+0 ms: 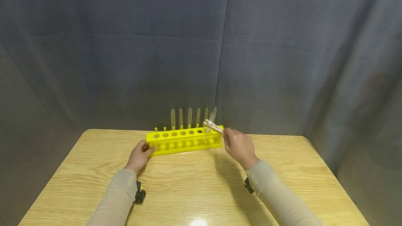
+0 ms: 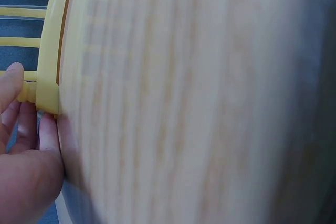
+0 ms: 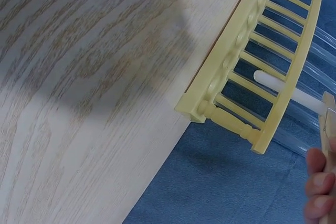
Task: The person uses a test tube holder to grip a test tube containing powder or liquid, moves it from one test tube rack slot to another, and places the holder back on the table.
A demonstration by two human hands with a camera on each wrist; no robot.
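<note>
My left fingers (image 2: 10,85) grip the yellow plastic rack (image 1: 178,135), my right fingers (image 3: 317,183) the pale wooden clamp (image 1: 217,130); the white-bottomed clear tube (image 3: 308,99), apparently mid-transfer, calls for straight guidance.

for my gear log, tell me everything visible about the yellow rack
The rack is long, yellow and plastic-looking, with a row of round holes along its top, a hollowed base below, and upright pegs at the back. It stands upright on the table. Clear tubes cover most pegs; the two leftmost are bare. The left hand grips its left end, and a clamped tube passes through a hole near its right end.
</note>
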